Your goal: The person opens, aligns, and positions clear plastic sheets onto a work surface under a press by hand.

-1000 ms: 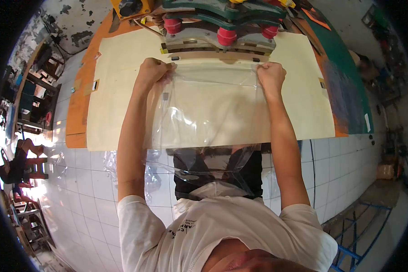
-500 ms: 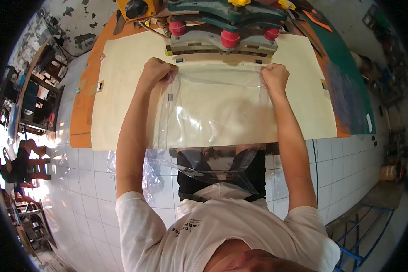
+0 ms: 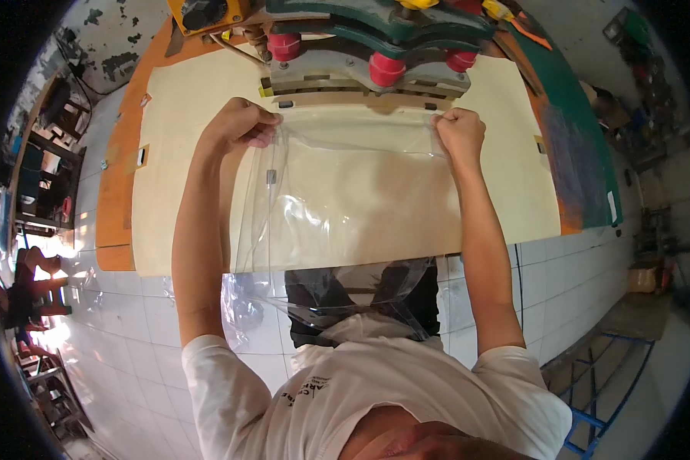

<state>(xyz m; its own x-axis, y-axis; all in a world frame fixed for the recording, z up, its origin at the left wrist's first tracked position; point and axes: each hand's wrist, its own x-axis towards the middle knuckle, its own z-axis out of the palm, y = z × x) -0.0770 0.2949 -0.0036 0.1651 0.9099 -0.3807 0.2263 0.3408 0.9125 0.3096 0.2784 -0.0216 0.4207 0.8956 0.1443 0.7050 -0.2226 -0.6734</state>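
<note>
A clear plastic sheet point(image 3: 337, 199) lies over the cream-coloured table covering, its near part hanging past the front edge above my lap. My left hand point(image 3: 244, 124) pinches the sheet's far left corner. At its far right corner, the fingers of my right hand point(image 3: 460, 132) are closed on the plastic. Just beyond both hands stands a press-like machine point(image 3: 368, 73) with a green upper frame, red knobs and a grey lower bar. Small dark marker pieces point(image 3: 285, 105) sit on the covering along the machine's near side. Whether the sheet's far edge touches the bar I cannot tell.
The cream covering point(image 3: 184, 169) spreads over an orange board point(image 3: 115, 222). A yellow box with a black dial point(image 3: 207, 14) stands at the back left. Clear plastic point(image 3: 583, 169) lies on the green mat at right. A blue metal rack point(image 3: 602, 399) is on the floor.
The camera view has shifted slightly, moving the table and machine a little left in the picture. Both hands keep their grip on the sheet; the left hand's lower fingers look somewhat more spread.
</note>
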